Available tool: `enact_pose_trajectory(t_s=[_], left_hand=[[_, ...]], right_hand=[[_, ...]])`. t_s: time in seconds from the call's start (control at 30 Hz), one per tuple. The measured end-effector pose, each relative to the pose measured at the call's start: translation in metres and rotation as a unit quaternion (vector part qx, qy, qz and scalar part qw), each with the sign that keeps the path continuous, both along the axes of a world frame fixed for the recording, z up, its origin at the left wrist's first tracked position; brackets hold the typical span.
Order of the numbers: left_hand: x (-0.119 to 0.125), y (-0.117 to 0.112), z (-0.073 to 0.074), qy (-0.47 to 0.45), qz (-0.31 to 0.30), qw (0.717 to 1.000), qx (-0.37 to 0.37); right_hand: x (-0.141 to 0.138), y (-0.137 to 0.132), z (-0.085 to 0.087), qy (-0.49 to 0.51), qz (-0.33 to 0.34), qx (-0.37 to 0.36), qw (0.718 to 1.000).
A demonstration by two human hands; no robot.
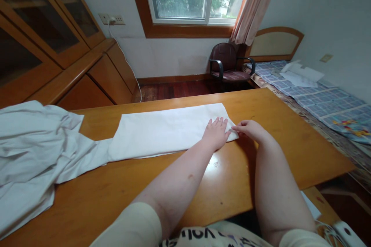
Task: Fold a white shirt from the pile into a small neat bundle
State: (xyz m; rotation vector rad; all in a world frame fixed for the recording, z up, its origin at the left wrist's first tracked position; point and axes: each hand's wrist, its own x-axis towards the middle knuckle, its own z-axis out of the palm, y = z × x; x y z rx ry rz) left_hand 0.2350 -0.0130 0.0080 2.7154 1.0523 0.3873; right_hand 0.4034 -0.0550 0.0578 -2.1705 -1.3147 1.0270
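Observation:
A long white cloth (162, 131) lies on the wooden table, its right part spread into a smooth, flat strip. Toward the left it narrows and runs into a loose, wrinkled heap. My left hand (216, 133) rests flat on the strip near its right end, fingers spread. At the right end's edge, my right hand (249, 129) pinches the cloth between thumb and fingers. The palm side of both hands is hidden.
The wooden table (286, 139) reaches to the right beyond my right hand. Behind it stand a wheeled-style armchair (227, 61) and a bed (313, 88). A wooden cabinet (95, 77) is at the left. A white power strip (348, 233) with cables sits at the lower right.

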Motion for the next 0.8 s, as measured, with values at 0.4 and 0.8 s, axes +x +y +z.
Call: enact_pose_trajectory(t_s=[0.4, 0.8], left_hand=[[-0.001, -0.004, 0.011, -0.02, -0.028, 0.999, 0.026], [0.001, -0.002, 0.007, 0.049, -0.044, 0.997, -0.048]], right_hand=[[-0.005, 0.006, -0.009, 0.056, -0.015, 0.01, 0.998], [-0.006, 0.014, -0.008, -0.203, -0.121, 0.137, 0.962]])
